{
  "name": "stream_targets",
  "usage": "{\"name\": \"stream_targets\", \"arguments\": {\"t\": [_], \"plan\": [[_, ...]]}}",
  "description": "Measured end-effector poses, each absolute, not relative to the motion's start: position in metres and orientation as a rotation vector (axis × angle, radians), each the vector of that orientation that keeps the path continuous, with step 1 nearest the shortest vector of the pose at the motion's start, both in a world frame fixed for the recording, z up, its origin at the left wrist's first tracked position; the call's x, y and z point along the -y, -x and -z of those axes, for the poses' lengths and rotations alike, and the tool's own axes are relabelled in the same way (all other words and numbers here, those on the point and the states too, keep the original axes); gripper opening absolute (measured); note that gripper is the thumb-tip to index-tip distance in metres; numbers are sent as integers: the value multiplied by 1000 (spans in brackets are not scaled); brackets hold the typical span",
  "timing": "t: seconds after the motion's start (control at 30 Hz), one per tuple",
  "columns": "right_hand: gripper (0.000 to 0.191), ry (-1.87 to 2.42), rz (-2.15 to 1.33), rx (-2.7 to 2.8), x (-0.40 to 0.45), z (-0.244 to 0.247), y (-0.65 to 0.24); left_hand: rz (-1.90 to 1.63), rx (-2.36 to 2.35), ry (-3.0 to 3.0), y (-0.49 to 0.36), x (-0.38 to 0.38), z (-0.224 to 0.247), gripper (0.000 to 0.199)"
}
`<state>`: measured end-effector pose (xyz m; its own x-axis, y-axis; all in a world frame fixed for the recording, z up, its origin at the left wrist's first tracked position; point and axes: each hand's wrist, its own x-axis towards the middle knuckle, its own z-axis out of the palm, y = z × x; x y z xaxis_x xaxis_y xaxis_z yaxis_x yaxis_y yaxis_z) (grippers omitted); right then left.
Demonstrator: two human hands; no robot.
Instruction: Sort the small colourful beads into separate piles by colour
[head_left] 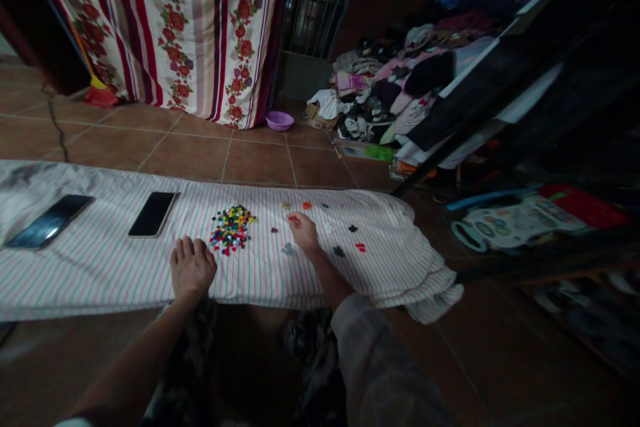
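At the left, a dark phone (50, 221) is lying on a striped cloth (125, 273); a second phone (153, 215) is lying to its right. The left hand (193, 268) is showing its back above the cloth, near the second phone; its grip is lying loose and unclosed. Just to the right, a pile of small coloured pieces (233, 228) is spreading over the cloth. Farther right, a brown cluster (275, 231), a tan cluster (285, 205) and a grey cluster (287, 249) are lying apart. Beside them the right hand (303, 230) is reaching over the cloth with fingertips drawn together — whether its grip is closing on a piece cannot be told. An orange cluster (307, 205) is lying beyond it; dark blue (339, 251), black (353, 228) and red clusters (361, 247) are lying to the right.
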<state>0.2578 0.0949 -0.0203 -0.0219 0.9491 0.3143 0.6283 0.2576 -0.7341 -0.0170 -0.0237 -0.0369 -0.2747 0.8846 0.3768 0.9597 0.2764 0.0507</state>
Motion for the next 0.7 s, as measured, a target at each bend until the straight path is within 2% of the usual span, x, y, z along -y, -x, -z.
{"name": "stream_targets", "arguments": {"t": [0.37,0.7], "plan": [[33,1978,-217,1317,-57,22,-428,399,2285,1716,17,24,34,38],[40,2180,-121,1296,-21,38,-442,444,2311,1729,15,26,31,40]]}}
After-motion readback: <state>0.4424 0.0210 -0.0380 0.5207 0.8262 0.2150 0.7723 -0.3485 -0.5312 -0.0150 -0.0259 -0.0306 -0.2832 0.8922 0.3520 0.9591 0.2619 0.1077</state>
